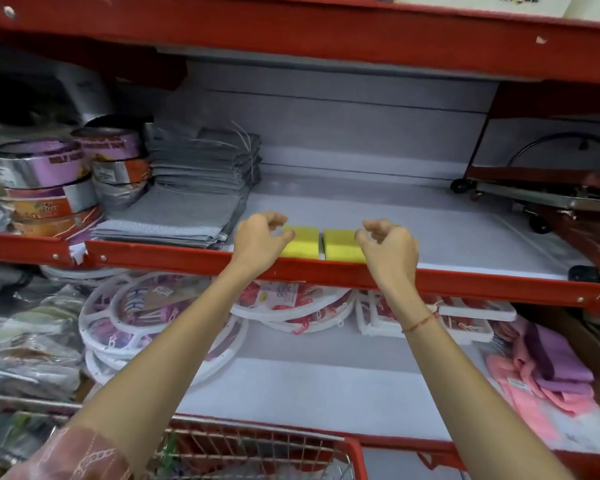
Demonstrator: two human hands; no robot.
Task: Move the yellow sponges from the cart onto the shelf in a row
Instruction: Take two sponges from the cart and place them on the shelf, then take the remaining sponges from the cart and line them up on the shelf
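Note:
Two yellow sponges lie side by side at the front edge of the middle shelf (pixel 465 237): the left sponge (pixel 303 242) and the right sponge (pixel 342 245), with a narrow gap between them. My left hand (pixel 260 237) hovers just left of the left sponge, fingers curled and apart, holding nothing. My right hand (pixel 387 247) hovers just right of the right sponge, fingers also loosely curled and holding nothing. The cart (pixel 257 448), a red-rimmed wire basket, is at the bottom of the view; no sponges are visible inside it.
A stack of grey cloths (pixel 194 202) lies left of the sponges, with tape rolls (pixel 49 181) further left. A folded trolley (pixel 551 199) sits at the shelf's right end. The lower shelf holds white round hangers (pixel 146 320) and pink cloths (pixel 541 375).

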